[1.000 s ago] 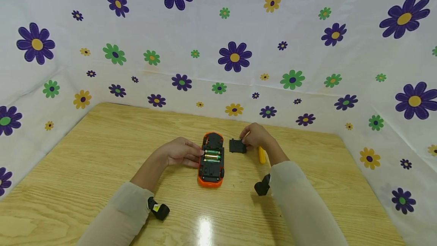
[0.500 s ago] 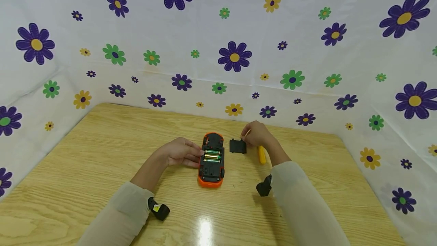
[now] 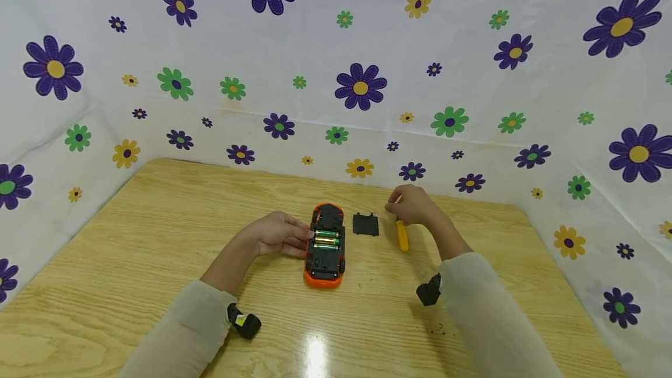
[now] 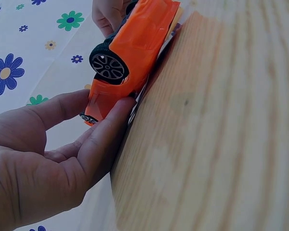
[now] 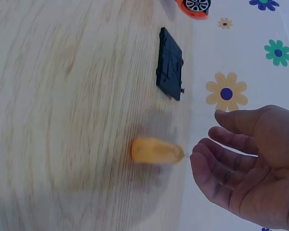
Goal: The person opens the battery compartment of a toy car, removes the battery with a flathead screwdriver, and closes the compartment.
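Note:
An orange toy car (image 3: 324, 280) lies upside down on the wooden table, its black underside facing up. Three green-and-gold batteries (image 3: 326, 240) sit in its uncovered battery compartment. My left hand (image 3: 276, 234) holds the car by its left side, thumb on the upturned edge and fingers low against the body. Right of the car lies the loose black battery cover (image 3: 365, 224). My right hand (image 3: 412, 205), fingers loosely bent and holding nothing, hovers over the far end of a yellow-handled screwdriver (image 3: 402, 237). That hand hides the screwdriver's shaft in the head view.
Several tiny dark bits (image 3: 440, 326), perhaps screws, lie on the table (image 3: 367, 325) beside the right forearm. A white cloth (image 3: 315, 45) with printed flowers rises behind the table and along both sides.
My right hand has left the battery cover and moved right, to above the screwdriver. The cover stays flat on the table. My left hand and the car have not moved.

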{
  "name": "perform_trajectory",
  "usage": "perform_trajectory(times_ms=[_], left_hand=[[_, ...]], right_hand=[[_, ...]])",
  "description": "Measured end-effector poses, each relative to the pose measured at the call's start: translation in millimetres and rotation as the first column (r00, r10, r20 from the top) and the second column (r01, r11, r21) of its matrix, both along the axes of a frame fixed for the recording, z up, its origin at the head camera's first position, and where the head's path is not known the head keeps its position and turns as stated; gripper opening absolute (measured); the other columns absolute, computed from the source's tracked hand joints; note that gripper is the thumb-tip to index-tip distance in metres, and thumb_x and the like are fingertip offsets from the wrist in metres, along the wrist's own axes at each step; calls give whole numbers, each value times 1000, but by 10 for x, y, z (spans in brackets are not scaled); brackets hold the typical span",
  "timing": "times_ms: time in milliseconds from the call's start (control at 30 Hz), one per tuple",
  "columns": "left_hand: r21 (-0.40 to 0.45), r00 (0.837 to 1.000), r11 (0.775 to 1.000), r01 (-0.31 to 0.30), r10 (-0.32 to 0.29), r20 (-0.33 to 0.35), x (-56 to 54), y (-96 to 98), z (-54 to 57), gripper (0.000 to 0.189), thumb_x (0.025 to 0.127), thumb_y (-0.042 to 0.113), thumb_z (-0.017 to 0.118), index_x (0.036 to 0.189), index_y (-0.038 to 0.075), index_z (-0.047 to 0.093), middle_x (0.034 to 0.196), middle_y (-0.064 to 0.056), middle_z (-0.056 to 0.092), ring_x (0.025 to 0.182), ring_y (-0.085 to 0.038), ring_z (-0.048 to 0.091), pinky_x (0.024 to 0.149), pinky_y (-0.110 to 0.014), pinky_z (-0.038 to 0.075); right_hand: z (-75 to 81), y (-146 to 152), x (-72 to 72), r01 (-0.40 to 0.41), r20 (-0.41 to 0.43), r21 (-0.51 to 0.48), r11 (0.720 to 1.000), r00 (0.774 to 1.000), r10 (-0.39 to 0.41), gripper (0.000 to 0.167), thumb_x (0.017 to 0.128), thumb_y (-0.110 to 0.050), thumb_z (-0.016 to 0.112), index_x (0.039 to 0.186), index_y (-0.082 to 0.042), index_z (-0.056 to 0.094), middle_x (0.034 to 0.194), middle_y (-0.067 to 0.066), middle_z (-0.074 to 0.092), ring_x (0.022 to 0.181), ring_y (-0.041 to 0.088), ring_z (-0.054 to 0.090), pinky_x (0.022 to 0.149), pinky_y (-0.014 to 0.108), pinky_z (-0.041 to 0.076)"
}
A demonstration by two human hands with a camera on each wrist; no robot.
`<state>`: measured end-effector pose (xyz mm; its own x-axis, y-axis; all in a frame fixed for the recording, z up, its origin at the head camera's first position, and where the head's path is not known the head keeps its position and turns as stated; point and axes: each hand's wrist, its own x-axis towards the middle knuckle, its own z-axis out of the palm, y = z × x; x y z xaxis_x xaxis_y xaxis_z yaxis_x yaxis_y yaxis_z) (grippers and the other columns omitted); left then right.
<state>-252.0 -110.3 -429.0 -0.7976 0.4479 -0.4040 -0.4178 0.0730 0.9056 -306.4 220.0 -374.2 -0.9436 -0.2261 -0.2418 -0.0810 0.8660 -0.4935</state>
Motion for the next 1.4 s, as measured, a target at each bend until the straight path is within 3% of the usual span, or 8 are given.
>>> perform_trajectory(times_ms=[200, 367, 500, 667, 933, 1067, 1233, 1400], left_hand=[[7, 1000, 1000, 3, -3, 0, -4, 0, -2, 43, 101, 4, 63, 137, -15, 51, 115, -24, 69, 97, -28, 72, 90, -45, 62], [11, 1000, 1000, -1, 1, 4, 4, 1, 1, 44, 100, 3, 63, 138, -16, 51, 117, -25, 68, 98, -29, 72, 90, -45, 62], [8, 1000, 1000, -5, 5, 5, 6, 2, 5, 44, 100, 3, 63, 138, -16, 51, 117, -26, 68, 98, -29, 72, 90, -45, 62], [5, 1000, 1000, -9, 9, 6, 9, 5, 20, 42, 101, 4, 64, 136, -15, 52, 116, -25, 69, 98, -29, 72, 90, -45, 62], [0, 1000, 1000, -12, 12, 9, 14, 6, 23, 43, 100, 3, 64, 137, -15, 52, 117, -26, 68, 99, -30, 72, 90, -45, 62], [2, 1000, 1000, -10, 10, 8, 14, 7, 10, 43, 100, 3, 64, 138, -15, 52, 118, -26, 68, 101, -30, 71, 90, -45, 62], [3, 1000, 1000, -13, 13, 9, 7, 2, -1, 42, 100, 4, 64, 137, -15, 53, 116, -25, 69, 99, -29, 72, 90, -44, 62], [3, 1000, 1000, -13, 13, 12, 11, 1, 6, 42, 100, 4, 64, 136, -15, 53, 114, -24, 70, 98, -28, 72, 90, -44, 62]], right_hand=[[-4, 136, 66, 20, 19, 40, 999, 1000, -21, 31, 104, -24, 60, 120, 3, 62, 102, 16, 65, 83, 26, 66, 73, 34, 65], [-46, 256, 155, 42, 32, 20, 999, 999, -43, 33, 105, -24, 59, 117, 6, 61, 76, 9, 57, 65, 20, 57, 67, 33, 64], [-115, 337, 217, 74, 40, 16, 997, 996, -74, 42, 106, -28, 57, 122, 11, 58, 63, 4, 49, 55, 15, 48, 58, 27, 56], [-186, 356, 295, 119, 53, 12, 993, 991, -119, 50, 106, -35, 57, 125, 11, 56, 68, 5, 51, 58, 15, 49, 56, 25, 49], [-216, 286, 408, 174, 70, -66, 983, 983, -169, 44, 105, -33, 59, 120, 8, 58, 71, 6, 55, 60, 17, 55, 57, 27, 54], [-232, 242, 445, 200, 88, -109, 974, 978, -191, 44, 103, -32, 63, 120, 8, 58, 80, 9, 59, 63, 17, 58, 57, 27, 57], [-268, 187, 456, 208, 54, -104, 973, 978, -203, 43, 101, -32, 66, 117, 8, 60, 96, 15, 63, 72, 19, 60, 59, 26, 57], [-315, 146, 427, 219, 7, -79, 972, 976, -220, 39, 98, -31, 71, 107, 6, 61, 94, 14, 62, 74, 20, 60, 57, 23, 55]])
